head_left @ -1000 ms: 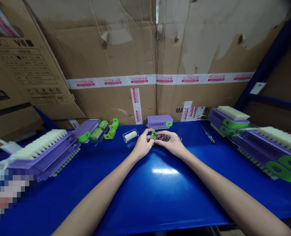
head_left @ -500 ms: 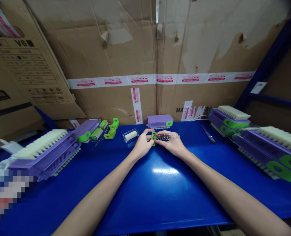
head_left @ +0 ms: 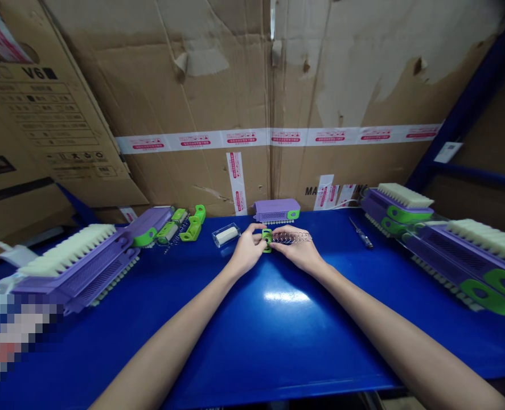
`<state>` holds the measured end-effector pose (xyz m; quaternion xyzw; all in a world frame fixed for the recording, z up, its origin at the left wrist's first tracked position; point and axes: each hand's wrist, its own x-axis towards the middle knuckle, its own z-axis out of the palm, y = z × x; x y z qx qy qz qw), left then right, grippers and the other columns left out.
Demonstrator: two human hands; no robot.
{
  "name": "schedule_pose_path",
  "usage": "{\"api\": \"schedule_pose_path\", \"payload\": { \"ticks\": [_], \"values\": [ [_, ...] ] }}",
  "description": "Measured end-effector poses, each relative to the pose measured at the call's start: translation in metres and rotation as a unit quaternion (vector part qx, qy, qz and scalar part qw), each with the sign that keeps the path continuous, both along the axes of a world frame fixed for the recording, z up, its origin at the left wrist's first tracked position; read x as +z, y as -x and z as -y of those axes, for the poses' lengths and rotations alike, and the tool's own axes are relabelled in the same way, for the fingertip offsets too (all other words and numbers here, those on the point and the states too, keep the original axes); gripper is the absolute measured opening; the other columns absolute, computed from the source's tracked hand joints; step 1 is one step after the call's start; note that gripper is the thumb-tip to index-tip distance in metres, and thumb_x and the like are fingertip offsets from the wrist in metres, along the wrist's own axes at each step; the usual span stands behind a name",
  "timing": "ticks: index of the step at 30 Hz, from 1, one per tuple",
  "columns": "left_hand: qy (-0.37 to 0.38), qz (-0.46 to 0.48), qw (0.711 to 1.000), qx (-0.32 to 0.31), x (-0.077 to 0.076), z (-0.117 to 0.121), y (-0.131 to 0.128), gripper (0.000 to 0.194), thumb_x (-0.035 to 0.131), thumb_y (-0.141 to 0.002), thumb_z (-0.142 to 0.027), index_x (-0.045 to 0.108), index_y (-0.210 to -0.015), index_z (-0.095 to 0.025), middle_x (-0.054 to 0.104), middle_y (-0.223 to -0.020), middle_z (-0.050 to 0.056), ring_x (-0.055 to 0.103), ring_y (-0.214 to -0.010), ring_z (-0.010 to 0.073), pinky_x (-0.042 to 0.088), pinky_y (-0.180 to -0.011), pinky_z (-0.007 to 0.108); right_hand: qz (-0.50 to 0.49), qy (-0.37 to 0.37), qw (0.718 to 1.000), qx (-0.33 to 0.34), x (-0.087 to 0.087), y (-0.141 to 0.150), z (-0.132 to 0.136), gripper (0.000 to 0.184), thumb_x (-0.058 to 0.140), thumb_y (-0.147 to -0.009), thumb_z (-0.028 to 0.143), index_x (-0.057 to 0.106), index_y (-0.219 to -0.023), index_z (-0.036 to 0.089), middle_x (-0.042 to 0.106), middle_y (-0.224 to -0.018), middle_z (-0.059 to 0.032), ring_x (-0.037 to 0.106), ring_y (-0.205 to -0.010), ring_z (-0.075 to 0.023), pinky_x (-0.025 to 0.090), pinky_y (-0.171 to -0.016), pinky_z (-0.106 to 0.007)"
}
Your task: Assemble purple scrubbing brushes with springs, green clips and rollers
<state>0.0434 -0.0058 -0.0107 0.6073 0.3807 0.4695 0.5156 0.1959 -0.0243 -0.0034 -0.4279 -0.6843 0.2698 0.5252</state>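
Note:
Between my two hands, above the blue table, is a small green plastic part (head_left: 267, 240). My left hand (head_left: 249, 249) is closed with its fingertips pinching the part's left side. My right hand (head_left: 298, 250) is closed too, with a coiled metal spring (head_left: 292, 237) lying along its fingers and one end at the green part. Whether the spring is fixed to the part, I cannot tell. Left of my left hand rests a clear rectangular case (head_left: 226, 235) with a white block in it. Behind my hands stands a purple brush body (head_left: 276, 210) with a green end.
Blue table (head_left: 278, 341) lies beneath everything. On the left are green brackets (head_left: 193, 225), loose springs (head_left: 176, 232) and purple brushes (head_left: 77, 267). To the right lie a screwdriver (head_left: 361, 233) and more purple brushes (head_left: 469, 259). A cardboard wall (head_left: 341, 85) closes the back.
The green part has turned slightly between my fingertips, and the spring has shifted a little with it. Both hands stay in nearly the same place.

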Motion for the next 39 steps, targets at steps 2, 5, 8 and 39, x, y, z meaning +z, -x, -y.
{"api": "schedule_pose_path", "payload": {
  "ticks": [2, 5, 8, 39],
  "values": [
    [0.007, -0.001, 1.000, 0.009, 0.002, 0.000, 0.000, 0.038, 0.056, -0.068, -0.005, 0.048, -0.104, -0.014, 0.068, -0.075, 0.004, 0.066, -0.070, 0.0157, 0.051, -0.069, 0.028, -0.002, 0.015, 1.000, 0.007, 0.000, 0.000, -0.001, 0.018, 0.071, -0.066, 0.027, 0.066, -0.081, 0.019, 0.072, -0.082, -0.0034, 0.067, -0.075, -0.0180, 0.054, -0.072, -0.031],
    [0.016, 0.000, 1.000, 0.025, 0.005, 0.002, 0.001, 0.039, 0.057, -0.066, -0.002, 0.051, -0.104, -0.012, 0.069, -0.085, 0.007, 0.066, -0.075, 0.0158, 0.052, -0.070, 0.028, -0.003, 0.039, 0.999, 0.018, 0.000, -0.001, -0.001, 0.018, 0.072, -0.066, 0.026, 0.066, -0.081, 0.019, 0.072, -0.083, -0.0033, 0.068, -0.078, -0.0184, 0.054, -0.074, -0.031],
    [0.035, 0.005, 0.999, 0.020, 0.006, 0.003, 0.001, 0.043, 0.056, -0.065, -0.001, 0.051, -0.107, -0.011, 0.069, -0.093, 0.009, 0.067, -0.076, 0.0155, 0.053, -0.068, 0.027, -0.005, 0.046, 0.999, 0.021, -0.002, -0.001, -0.002, 0.018, 0.072, -0.066, 0.025, 0.066, -0.081, 0.018, 0.072, -0.083, -0.0039, 0.068, -0.078, -0.0185, 0.054, -0.075, -0.031],
    [0.013, -0.007, 0.999, -0.028, 0.001, 0.001, 0.003, 0.049, 0.064, -0.064, -0.006, 0.052, -0.112, -0.011, 0.069, -0.094, 0.010, 0.066, -0.081, 0.0172, 0.053, -0.072, 0.029, -0.024, 0.071, 0.997, 0.031, -0.004, -0.003, -0.002, 0.020, 0.070, -0.064, 0.022, 0.067, -0.084, 0.017, 0.073, -0.083, -0.0053, 0.069, -0.077, -0.0198, 0.055, -0.074, -0.031]
  ]
}}
